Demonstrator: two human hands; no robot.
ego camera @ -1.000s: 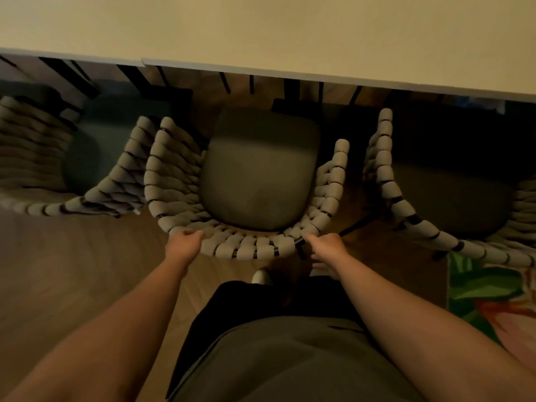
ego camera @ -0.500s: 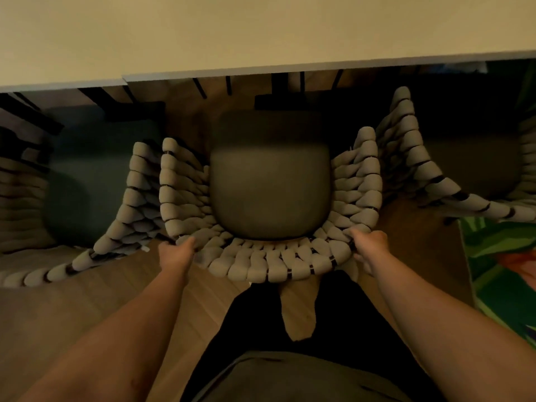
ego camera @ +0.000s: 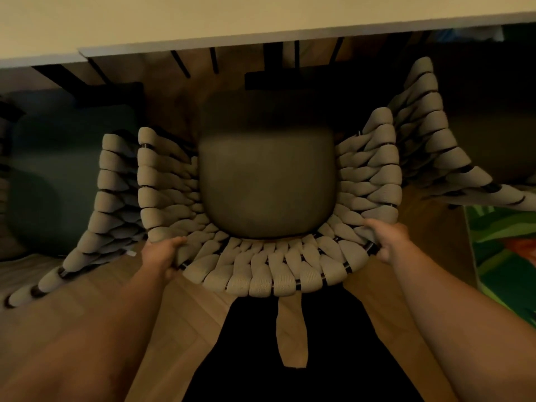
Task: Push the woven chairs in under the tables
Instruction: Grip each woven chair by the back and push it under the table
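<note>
Both hands on one item: left hand (ego camera: 161, 258) curled over the rear-left bend of the middle woven chair (ego camera: 269, 274), thumb lying on top of the weave, fingers wrapped under the rim; right hand (ego camera: 385, 240) gripping the rear-right bend the same way, fingers closed round the rim. Chair, as I read it from the head view: a horseshoe-shaped back and sides of thick, padded beige straps, each looped over a thin dark frame that shows as black bands between the loops; surface finely knitted, matte. Seat cushion (ego camera: 266, 190): rounded square, smooth, olive-grey, its far part in shadow below the table edge, while the curved back stands out toward the person. Table top (ego camera: 232, 15): flat, pale cream, plain, with a thin straight edge across the upper frame; dark slatted frame (ego camera: 272, 79) beneath it. Left neighbouring chair (ego camera: 107, 204): same strap weave, arm just beside the held chair's left arm, with a blue-grey cushion (ego camera: 66, 175). Right neighbouring chair (ego camera: 429, 134): same weave, arm close against the held chair's right arm, seat too dark to judge. Floor (ego camera: 72, 288): light wooden boards with visible grain. Rug (ego camera: 504, 248): flat, green leaf pattern with a red patch, at the right margin. Dark trousers (ego camera: 261, 358) at the bottom centre.
</note>
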